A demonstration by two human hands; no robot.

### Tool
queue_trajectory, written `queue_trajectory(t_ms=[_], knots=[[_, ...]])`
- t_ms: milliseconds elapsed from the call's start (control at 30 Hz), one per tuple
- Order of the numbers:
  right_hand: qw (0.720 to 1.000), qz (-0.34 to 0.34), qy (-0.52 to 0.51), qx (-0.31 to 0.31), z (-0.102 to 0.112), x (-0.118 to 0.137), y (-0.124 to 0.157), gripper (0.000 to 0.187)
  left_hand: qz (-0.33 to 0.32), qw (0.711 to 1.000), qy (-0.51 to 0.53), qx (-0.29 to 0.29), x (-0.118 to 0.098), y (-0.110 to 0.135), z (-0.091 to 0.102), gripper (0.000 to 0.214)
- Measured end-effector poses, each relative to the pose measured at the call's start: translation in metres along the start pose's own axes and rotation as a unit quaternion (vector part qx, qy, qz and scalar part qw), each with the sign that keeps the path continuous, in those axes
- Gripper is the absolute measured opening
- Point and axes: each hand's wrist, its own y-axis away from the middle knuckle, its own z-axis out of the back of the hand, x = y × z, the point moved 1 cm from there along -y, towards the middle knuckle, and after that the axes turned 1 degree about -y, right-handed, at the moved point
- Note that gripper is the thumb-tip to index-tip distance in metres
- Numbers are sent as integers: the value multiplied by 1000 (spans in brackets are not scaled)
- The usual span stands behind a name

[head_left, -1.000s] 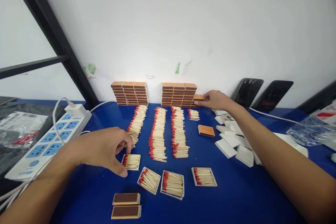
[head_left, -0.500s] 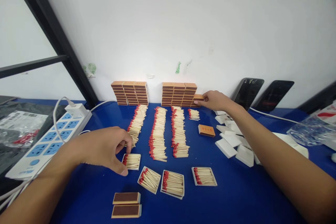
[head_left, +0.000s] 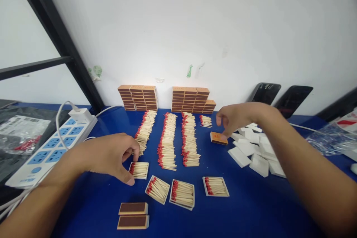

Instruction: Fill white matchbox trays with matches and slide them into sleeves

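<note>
My left hand (head_left: 119,156) hovers at the leftmost tray of matches (head_left: 139,170), its thumb and curled fingers apart with nothing between them. My right hand (head_left: 230,119) is over an orange matchbox (head_left: 216,137) lying flat; the thumb tip overlaps the box's right end, and the fingers stay spread from it. Whether the thumb touches the box I cannot tell. More white trays filled with red-headed matches stand in front: a tilted tray (head_left: 157,189), a doubled-looking tray (head_left: 182,194) and a right tray (head_left: 215,186). Two matchboxes (head_left: 133,215) lie striker side up near the front.
Long rows of loose matches (head_left: 167,141) run down the blue table, with a small match pile (head_left: 205,121) beside them. Stacked matchboxes (head_left: 138,97) and a second stack (head_left: 192,99) line the wall. White empty trays (head_left: 259,163), phones (head_left: 264,93) and a power strip (head_left: 52,145) flank them.
My right hand has left the small matchbox on the low right end of the second stack and come forward to the orange matchbox. My left hand has hardly moved.
</note>
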Motion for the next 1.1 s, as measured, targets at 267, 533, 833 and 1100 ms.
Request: queue_trajectory(t_ms=[267,533,833,1100], knots=[[994,-26,103,0,-20,52,-1,36,10,1000,-9,8,1,-2,1,42],[998,47,35,-24,-14,31,5,31,-21,998,4,-51,3,0,1,30],[933,326,-70,-134,-10,81,34,34,-178,920,45,-345,-26,-20,-8,40],[918,346,-70,-182,-1,77,48,32,-261,869,43,-419,-36,-35,-36,26]])
